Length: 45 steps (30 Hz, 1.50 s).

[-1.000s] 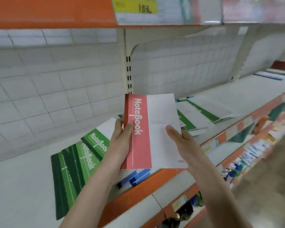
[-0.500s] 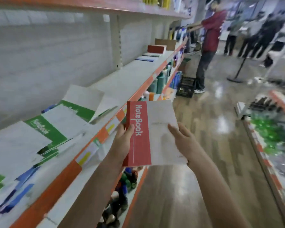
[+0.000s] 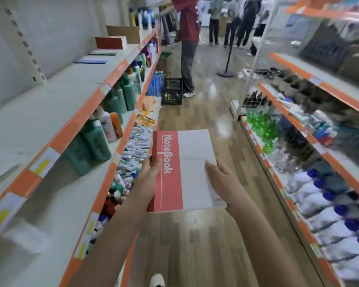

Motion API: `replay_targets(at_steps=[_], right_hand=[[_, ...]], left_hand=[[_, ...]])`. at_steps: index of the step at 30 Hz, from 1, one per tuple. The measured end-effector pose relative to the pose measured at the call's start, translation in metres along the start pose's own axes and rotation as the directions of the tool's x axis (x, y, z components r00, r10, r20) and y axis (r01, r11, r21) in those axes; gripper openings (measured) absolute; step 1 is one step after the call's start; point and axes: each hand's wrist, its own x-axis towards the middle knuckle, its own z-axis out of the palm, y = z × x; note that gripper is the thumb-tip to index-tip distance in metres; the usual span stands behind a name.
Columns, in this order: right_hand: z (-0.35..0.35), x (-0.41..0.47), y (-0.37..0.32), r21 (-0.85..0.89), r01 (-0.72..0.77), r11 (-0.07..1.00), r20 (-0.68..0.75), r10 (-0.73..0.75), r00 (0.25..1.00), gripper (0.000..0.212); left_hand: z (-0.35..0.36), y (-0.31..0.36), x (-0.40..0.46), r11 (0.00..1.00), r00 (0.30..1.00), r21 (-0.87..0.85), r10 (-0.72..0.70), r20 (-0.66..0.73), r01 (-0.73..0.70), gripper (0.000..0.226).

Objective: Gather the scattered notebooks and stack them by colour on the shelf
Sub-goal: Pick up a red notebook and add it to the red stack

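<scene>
I hold a red-and-white notebook (image 3: 187, 170) in both hands over the aisle floor, cover up, "NoteBook" printed on its red strip. My left hand (image 3: 148, 179) grips its left edge, thumb on the red strip. My right hand (image 3: 222, 181) holds its right edge, thumb on the white cover. Far along the white shelf (image 3: 56, 96) on my left stands a stack of red notebooks (image 3: 110, 42). In front of that stack lie a green notebook (image 3: 103, 53) and a blue notebook (image 3: 91, 60), flat on the shelf.
Bottles (image 3: 95, 141) fill the lower shelves on the left, bottles and packets fill the shelves on the right (image 3: 319, 183). A person in a red shirt (image 3: 187, 44) stands in the aisle beside a black crate (image 3: 171, 91). More people and a post stand (image 3: 226, 73) are farther back.
My view has swung right, from the shelf with green notebooks to looking down the aisle. The red notebook stays in both hands, now over the floor.
</scene>
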Motion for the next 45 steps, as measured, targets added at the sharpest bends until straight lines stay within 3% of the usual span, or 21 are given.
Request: replay_targets(at_steps=[6,22,36,45], right_hand=[[-0.014,0.089,-0.005,-0.008,-0.027,1.0,-0.055,0.026,0.998,0.023],[-0.009,0.351,-0.049,0.082,-0.009,0.997,-0.063,0.014,0.998,0.017],[-0.046,0.599,-0.095,0.065,-0.004,0.998,-0.01,0.005,1.0,0.019],[-0.054,0.746,-0.13,0.028,0.014,1.0,0.027,-0.014,1.0,0.015]], left_hand=[[0.027,0.006,0.093,0.999,0.998,-0.012,-0.041,0.049,0.042,0.038],[0.062,0.07,0.352,0.998,0.99,-0.039,-0.04,0.139,0.045,0.027],[0.133,0.106,0.583,0.995,0.996,-0.091,-0.028,0.084,0.035,0.015],[0.166,0.144,0.714,0.993,0.999,-0.12,0.018,0.034,-0.014,0.029]])
